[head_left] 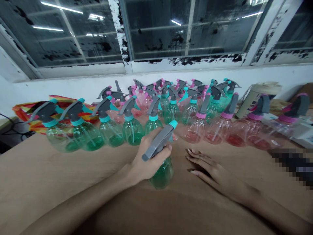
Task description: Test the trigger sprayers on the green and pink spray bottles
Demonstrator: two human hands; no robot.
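My left hand (149, 156) is wrapped round the neck of a green spray bottle (162, 174) with a grey trigger head and a teal nozzle tip. The bottle stands on the brown table (73, 176) just in front of me. My right hand (210, 169) lies flat on the table to the right of that bottle, fingers stretched out and holding nothing.
Several green spray bottles (110, 130) stand in a row behind my hands, with several pink ones (220, 130) to the right and more behind. A beige jug (259, 98) stands at the back right. A striped bag (26, 111) lies at the left, below the window.
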